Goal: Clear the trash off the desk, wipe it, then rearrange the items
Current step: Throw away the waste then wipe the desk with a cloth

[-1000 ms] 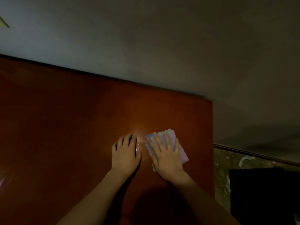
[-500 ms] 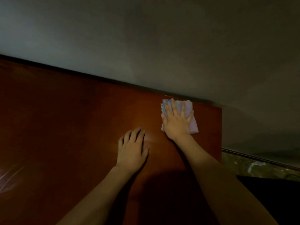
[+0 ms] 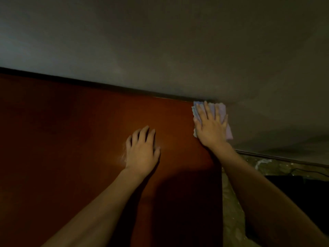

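Observation:
The reddish-brown desk [image 3: 71, 139] fills the left and middle of the head view, dimly lit. A folded pale lilac cloth [image 3: 223, 113] lies at the desk's far right corner, against the wall. My right hand [image 3: 210, 125] presses flat on the cloth with straight, spread fingers. My left hand [image 3: 142, 150] rests palm down on the bare desk top, to the left of and nearer than the cloth, fingers lightly spread.
A grey wall [image 3: 160, 41] runs along the desk's far edge. Past the desk's right edge lies a speckled floor [image 3: 231, 211] with a dark object [image 3: 293, 184] low on the right.
My right hand has slid the cloth away from me, from beside my left hand to the far right corner by the wall. My left hand stays planted on the desk.

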The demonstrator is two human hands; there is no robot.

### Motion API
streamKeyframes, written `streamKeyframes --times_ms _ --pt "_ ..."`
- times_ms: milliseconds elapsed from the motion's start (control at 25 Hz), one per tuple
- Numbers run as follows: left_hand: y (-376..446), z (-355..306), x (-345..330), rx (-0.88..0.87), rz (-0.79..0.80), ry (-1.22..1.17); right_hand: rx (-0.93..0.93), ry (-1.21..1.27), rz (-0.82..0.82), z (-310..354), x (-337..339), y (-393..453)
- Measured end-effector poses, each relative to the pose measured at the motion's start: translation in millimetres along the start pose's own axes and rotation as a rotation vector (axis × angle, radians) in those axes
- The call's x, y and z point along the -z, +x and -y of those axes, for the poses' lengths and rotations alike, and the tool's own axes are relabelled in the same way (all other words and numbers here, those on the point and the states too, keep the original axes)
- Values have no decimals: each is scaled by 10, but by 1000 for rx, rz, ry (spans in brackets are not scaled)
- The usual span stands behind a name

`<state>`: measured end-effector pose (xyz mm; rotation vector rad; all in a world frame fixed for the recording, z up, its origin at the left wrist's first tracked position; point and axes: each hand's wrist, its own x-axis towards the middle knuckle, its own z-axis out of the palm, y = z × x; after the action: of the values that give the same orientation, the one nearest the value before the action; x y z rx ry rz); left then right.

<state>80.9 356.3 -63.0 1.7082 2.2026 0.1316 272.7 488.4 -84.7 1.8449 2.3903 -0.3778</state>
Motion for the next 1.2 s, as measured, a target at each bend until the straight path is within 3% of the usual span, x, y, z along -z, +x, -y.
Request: streamKeyframes --times_ms 120,240,400,520,640,1200 --pt "-144 -51 -77 -49 15 -2 88 -24 10 141 16 113" --pt "-305 -101 -118 -68 26 -13 306 -47 46 199 -69 -285" --pt "-465 -70 -121 -91 54 -5 503 -75 66 -217 -214 -888" --pt "-656 -63 -159 -88 71 -7 279 -16 35 -465 -187 -858" --pt "-874 -57 -222 -102 71 -33 91 -3 30 -256 -166 -805" --pt "-2625 292 -526 -269 144 23 39 2 25 91 -962 -3637"
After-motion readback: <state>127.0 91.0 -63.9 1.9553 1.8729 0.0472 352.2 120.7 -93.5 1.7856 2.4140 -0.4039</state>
